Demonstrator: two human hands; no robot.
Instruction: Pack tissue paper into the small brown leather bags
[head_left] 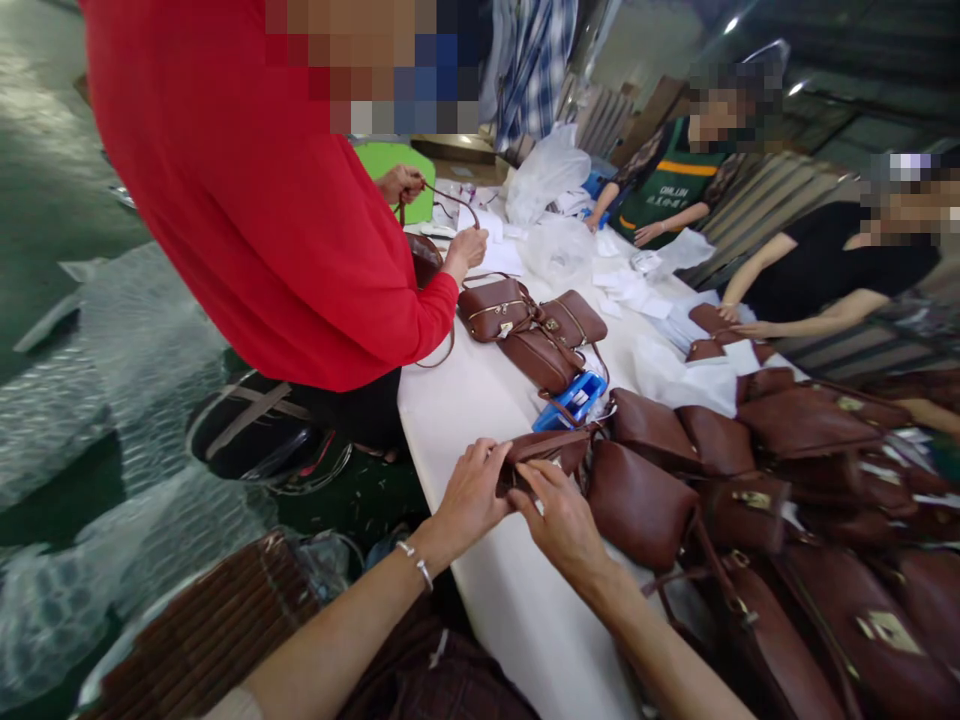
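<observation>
Both of my hands are at a small brown leather bag (561, 450) near the table's front edge. My left hand (476, 487), with a bracelet on its wrist, is closed on the bag's left end. The fingers of my right hand (556, 510) bend over the bag's near side, and its thumb lies close to my left hand. A plump brown bag (641, 505) sits just right of the held one. Beyond it on the white table (517, 590) is a blue plastic holder (574, 402). The bag's underside is hidden.
Many brown bags (810, 420) fill the table's right side. More bags (525, 325) lie ahead, near a person in red (300, 220) handling a strap. Two people work across the table among papers and clear plastic (551, 180). Bubble wrap (150, 350) and a stool (255, 425) are left.
</observation>
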